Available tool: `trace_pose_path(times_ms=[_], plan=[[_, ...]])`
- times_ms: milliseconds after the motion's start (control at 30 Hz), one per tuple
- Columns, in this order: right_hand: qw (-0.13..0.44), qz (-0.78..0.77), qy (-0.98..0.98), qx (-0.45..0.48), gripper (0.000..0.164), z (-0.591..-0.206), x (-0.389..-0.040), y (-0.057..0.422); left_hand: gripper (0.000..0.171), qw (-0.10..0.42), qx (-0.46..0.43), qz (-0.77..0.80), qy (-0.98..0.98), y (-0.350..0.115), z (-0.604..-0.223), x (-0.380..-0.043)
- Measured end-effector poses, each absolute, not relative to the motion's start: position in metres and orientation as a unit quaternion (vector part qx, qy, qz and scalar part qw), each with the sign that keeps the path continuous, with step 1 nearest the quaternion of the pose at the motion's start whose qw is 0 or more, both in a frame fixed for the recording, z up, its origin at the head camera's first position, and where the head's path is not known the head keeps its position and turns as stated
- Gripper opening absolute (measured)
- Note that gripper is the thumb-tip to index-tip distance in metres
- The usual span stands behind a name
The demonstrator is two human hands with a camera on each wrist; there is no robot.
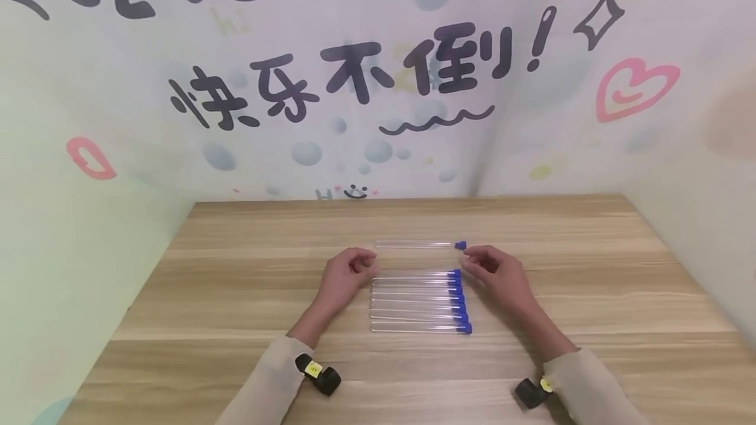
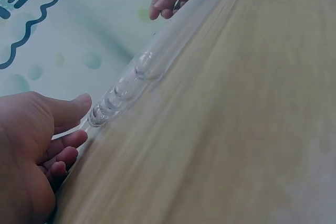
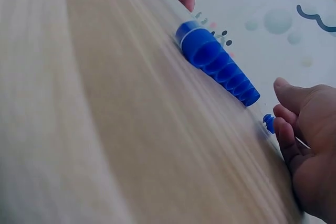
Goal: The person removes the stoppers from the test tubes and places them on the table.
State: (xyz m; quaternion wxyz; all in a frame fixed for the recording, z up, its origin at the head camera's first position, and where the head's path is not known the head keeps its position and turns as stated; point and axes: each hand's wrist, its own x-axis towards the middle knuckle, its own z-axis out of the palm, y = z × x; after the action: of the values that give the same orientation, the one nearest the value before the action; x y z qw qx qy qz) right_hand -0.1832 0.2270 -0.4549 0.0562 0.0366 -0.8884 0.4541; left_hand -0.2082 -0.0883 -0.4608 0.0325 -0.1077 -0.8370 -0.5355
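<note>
Several clear test tubes point(image 1: 413, 311) with blue caps point(image 1: 459, 307) lie side by side in a row on the table, caps to the right. Behind them lies one more clear tube point(image 1: 413, 244), with a small blue stopper point(image 1: 461, 245) just off its right end. My left hand point(image 1: 348, 275) rests by the rounded ends of the rear tubes, fingers loosely bent and holding nothing. On the cap side, my right hand point(image 1: 501, 277) is close to the stopper, thumb and fingers apart. In the right wrist view, its fingers partly hide the stopper point(image 3: 269, 123).
The wood-grain table point(image 1: 236, 307) reaches back to a white printed curtain point(image 1: 354, 84) with dark lettering. Pale walls stand at both sides. Each sleeve carries a black wrist camera point(image 1: 327, 380) near the table's front.
</note>
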Motion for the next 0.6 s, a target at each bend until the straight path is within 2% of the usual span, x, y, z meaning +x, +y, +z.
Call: trace_pose_path(times_ms=[600], plan=[[0.065, 0.426, -0.896, 0.108, 0.015, -0.4595, -0.1822, 0.2266, 0.018, 0.042, -0.127, -0.519, -0.844, -0.0888, -0.4624, -0.2082]])
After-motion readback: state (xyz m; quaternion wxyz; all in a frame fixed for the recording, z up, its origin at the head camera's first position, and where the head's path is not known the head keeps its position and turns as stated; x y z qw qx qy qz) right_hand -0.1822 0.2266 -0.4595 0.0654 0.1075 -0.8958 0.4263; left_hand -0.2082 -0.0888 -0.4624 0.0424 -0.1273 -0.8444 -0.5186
